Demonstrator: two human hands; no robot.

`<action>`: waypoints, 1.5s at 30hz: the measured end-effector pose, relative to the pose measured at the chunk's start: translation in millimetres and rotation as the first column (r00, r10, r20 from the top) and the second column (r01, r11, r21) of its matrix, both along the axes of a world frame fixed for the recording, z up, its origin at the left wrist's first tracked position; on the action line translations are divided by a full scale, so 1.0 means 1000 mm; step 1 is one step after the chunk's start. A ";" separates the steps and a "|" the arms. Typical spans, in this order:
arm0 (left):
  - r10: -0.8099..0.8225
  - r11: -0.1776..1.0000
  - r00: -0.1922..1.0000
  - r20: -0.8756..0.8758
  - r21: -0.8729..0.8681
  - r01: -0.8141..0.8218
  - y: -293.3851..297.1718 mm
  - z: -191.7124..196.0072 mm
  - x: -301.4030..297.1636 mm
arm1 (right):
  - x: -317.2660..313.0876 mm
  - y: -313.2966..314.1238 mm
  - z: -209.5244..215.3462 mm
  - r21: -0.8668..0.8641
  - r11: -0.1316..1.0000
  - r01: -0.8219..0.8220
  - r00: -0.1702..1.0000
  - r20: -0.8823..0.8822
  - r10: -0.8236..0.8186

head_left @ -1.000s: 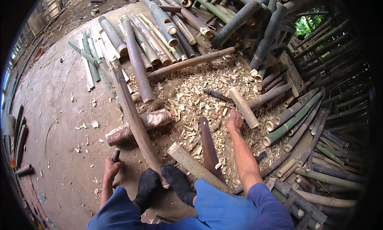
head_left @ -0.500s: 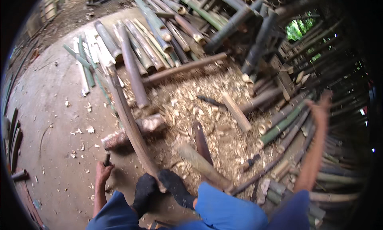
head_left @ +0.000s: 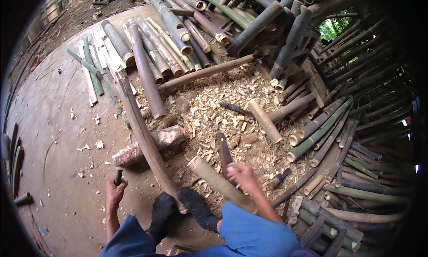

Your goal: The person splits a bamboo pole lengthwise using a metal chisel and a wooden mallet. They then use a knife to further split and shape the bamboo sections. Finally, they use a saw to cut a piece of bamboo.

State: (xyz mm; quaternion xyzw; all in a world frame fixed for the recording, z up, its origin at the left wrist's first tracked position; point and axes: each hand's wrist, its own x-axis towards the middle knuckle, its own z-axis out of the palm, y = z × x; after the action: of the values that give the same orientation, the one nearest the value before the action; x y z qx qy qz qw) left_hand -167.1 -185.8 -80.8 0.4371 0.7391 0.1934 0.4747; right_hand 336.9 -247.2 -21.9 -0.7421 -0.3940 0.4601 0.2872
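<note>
My left hand (head_left: 116, 193) is closed around a short dark handle (head_left: 118, 174) that stands on the concrete floor. Over the wood chips, my right hand (head_left: 240, 174) curls round the near end of a long rusty-brown blade (head_left: 224, 151). A pale, thick bamboo piece (head_left: 216, 181) lies just left of that hand. A long curved bamboo pole (head_left: 142, 132) runs from my black-socked feet (head_left: 178, 208) to the upper left, resting across a short log (head_left: 151, 143).
Bamboo poles are stacked at the back (head_left: 178, 38) and heaped all along the right side (head_left: 339, 141). A short pale wooden cylinder (head_left: 264, 120), a dark tool (head_left: 236, 109) and a small dark-handled tool (head_left: 278, 179) lie on the chip pile. Split strips (head_left: 91, 74) lie on the concrete.
My right arm swung out to the far right, then came back in and now rests on the blade's near end. My left hand stayed on its handle.
</note>
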 end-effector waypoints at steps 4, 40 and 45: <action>-0.052 0.998 0.999 -0.012 0.043 0.053 0.009 0.011 -0.001 | -0.098 -0.013 -0.013 0.060 0.911 -0.408 0.911 -0.047 0.410; -0.109 0.965 0.759 0.642 0.251 -0.074 0.058 0.106 0.112 | -0.114 0.053 0.038 0.170 0.963 -0.209 0.966 -0.118 0.230; 0.188 0.878 0.880 0.435 0.327 -0.349 0.147 0.063 0.043 | 0.000 0.051 -0.031 0.067 0.992 0.109 0.850 0.512 -0.128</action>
State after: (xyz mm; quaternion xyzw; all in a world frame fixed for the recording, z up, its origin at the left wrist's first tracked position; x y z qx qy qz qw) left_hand -123.9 -39.1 -18.0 0.3673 0.6290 0.4870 0.4820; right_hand 337.4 -196.2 -52.6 -0.8557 -0.4179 0.2193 0.2125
